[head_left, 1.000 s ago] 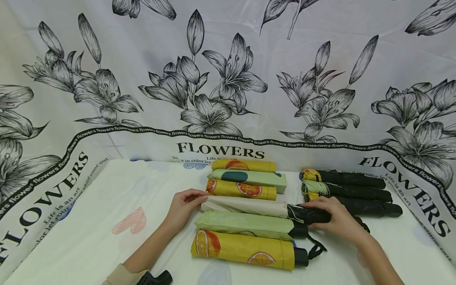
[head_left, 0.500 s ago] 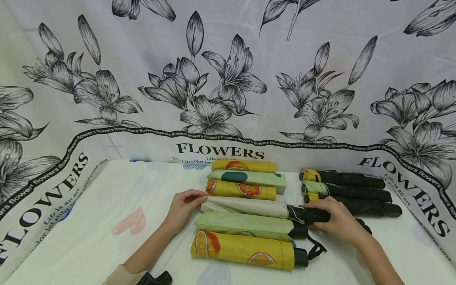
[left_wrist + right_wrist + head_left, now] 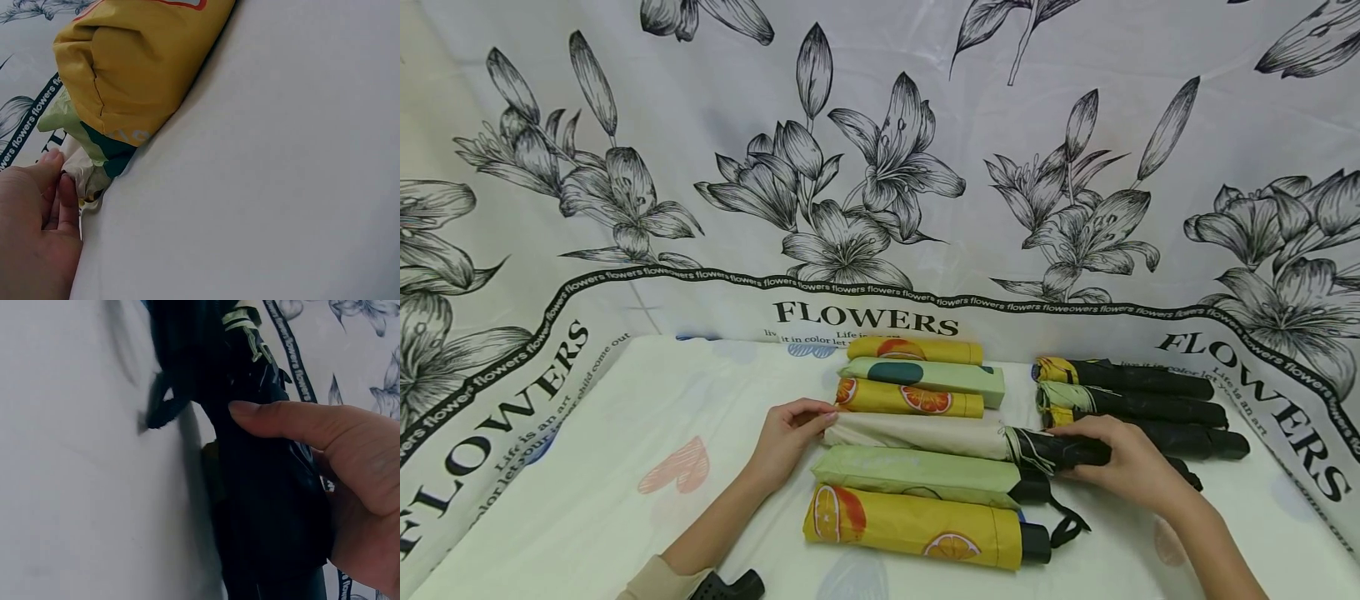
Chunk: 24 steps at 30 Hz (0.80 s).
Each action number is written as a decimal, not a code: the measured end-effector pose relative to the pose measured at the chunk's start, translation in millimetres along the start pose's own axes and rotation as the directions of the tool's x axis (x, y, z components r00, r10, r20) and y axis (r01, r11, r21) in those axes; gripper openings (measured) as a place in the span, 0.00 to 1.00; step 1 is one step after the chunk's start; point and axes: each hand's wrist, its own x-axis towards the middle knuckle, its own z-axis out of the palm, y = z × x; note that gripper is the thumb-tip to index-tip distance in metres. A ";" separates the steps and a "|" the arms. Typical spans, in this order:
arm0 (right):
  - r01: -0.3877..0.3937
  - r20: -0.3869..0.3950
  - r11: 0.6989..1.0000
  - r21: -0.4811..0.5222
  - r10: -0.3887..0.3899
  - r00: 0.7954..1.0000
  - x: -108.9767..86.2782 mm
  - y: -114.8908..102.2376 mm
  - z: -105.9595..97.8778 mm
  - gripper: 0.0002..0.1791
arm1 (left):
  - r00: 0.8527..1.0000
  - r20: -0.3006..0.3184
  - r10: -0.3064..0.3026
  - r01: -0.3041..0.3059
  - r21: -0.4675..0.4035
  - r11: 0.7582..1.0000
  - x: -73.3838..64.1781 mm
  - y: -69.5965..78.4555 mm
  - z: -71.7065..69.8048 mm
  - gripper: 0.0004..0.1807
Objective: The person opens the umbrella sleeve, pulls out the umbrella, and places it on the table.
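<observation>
In the head view, a cream umbrella sleeve [image 3: 917, 435] lies across the middle, with a black folded umbrella [image 3: 1075, 451] partly out of its right end. My left hand [image 3: 786, 442] pinches the sleeve's left tip between thumb and fingers, which also shows in the left wrist view. From the right, my right hand [image 3: 1123, 462] grips the black umbrella, thumb along its near side. Pale green edging shows where the umbrella leaves the sleeve. Just in front lie a light green sleeved umbrella [image 3: 917, 475] and a yellow sleeved umbrella [image 3: 917, 527] with orange slices.
Behind the cream sleeve lie a yellow sleeve [image 3: 943, 402], a green sleeve [image 3: 958, 379] and another yellow sleeve [image 3: 940, 350]. Three bare black umbrellas [image 3: 1172, 408] rest at the right. A flower-printed curtain [image 3: 865, 167] hangs behind the white tablecloth [image 3: 587, 500].
My right hand has shifted slightly right with the black umbrella, and more of it shows outside the cream sleeve. My left hand stays at the sleeve's tip.
</observation>
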 end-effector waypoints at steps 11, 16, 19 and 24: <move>0.043 0.031 0.998 0.038 -0.045 0.999 -6.1 12.8 -13.4 0.32 | 1.000 -0.004 -0.011 0.011 -0.003 1.000 -1.2 0.2 0.0 0.09; 0.027 0.025 0.999 0.027 -0.028 0.999 -10.5 19.8 -19.6 0.31 | 1.000 -0.002 -0.005 0.005 -0.003 1.000 -1.6 0.2 -0.5 0.09; 0.032 0.002 0.999 0.015 -0.032 0.999 -13.5 26.4 -23.1 0.30 | 1.000 -0.004 -0.004 0.004 -0.007 1.000 -1.1 0.2 -0.1 0.09; 0.027 -0.002 0.999 0.022 -0.027 1.000 -18.7 38.0 -29.2 0.29 | 1.000 -0.005 0.002 -0.002 -0.007 1.000 -0.8 0.4 0.5 0.10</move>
